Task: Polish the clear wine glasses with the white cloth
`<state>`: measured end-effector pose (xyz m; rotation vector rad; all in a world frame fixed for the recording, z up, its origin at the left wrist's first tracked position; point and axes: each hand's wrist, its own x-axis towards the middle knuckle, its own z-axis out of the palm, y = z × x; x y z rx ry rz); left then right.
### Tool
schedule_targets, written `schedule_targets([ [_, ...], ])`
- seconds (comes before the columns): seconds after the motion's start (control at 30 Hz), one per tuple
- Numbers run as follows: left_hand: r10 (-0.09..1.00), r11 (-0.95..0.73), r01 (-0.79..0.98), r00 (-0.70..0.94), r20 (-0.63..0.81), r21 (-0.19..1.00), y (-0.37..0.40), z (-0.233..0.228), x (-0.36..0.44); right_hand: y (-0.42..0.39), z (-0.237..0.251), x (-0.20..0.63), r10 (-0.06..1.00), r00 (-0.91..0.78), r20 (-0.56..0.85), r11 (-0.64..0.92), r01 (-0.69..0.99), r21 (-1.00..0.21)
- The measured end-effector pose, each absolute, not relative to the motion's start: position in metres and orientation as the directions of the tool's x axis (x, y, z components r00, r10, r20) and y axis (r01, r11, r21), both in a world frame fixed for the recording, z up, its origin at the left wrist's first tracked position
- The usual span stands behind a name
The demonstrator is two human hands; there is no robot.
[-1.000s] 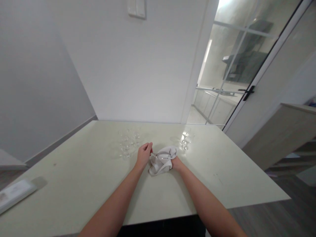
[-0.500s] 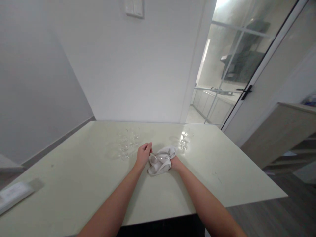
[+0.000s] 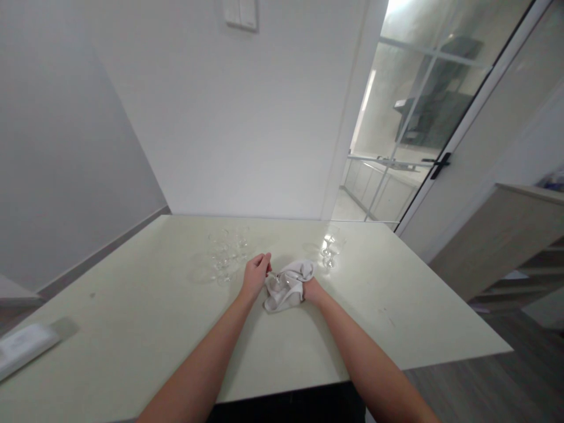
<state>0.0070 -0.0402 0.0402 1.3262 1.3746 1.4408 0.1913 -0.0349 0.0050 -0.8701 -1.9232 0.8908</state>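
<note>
My left hand point(image 3: 256, 275) is closed, its thumb and fingers pinching the foot end of a clear wine glass point(image 3: 277, 282). The bowl of that glass lies tilted toward the right, against a crumpled light grey cloth point(image 3: 284, 299). My right hand point(image 3: 312, 290) is closed on the cloth from the right side; its fingers are mostly hidden in the folds. Beyond my left hand stand several clear stemmed glasses point(image 3: 221, 255). To the right, past the cloth, a small group of clear glasses point(image 3: 328, 252) stands in a bright reflection.
The pale table point(image 3: 145, 329) meets a white wall point(image 3: 247, 129) at its far edge. A white flat object point(image 3: 26, 348) lies at the left edge. On the right are a glass-paned door point(image 3: 396, 123) and a wooden shelf unit point(image 3: 506, 229).
The cloth and the glass bowl have shifted slightly under my right hand. My left hand has kept its place on the wine glass.
</note>
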Motion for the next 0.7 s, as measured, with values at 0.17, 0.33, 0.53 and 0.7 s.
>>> schedule_targets([
  [0.17, 0.961, -0.161, 0.159, -0.199, 0.191, 0.974, -0.038, 0.037, 0.006, -0.027, -0.008, 0.2, 0.747, -0.544, 0.381, 0.594, 0.289, -0.751],
  [0.33, 0.962, -0.176, 0.19, -0.176, 0.209, 0.966, -0.037, 0.033, 0.006, -0.02, -0.021, 0.202, 0.735, -0.525, 0.429, 0.632, 0.303, -0.713],
  [0.53, 0.96, -0.174, 0.183, -0.187, 0.208, 0.967, -0.037, 0.034, 0.006, -0.02, -0.023, 0.201, 0.708, -0.567, 0.422, 0.668, 0.342, -0.661],
  [0.7, 0.968, -0.152, 0.089, -0.186, 0.166, 0.984, -0.036, 0.034, 0.006, -0.025, -0.018, 0.203, 0.672, -0.594, 0.442, 0.712, 0.356, -0.605],
])
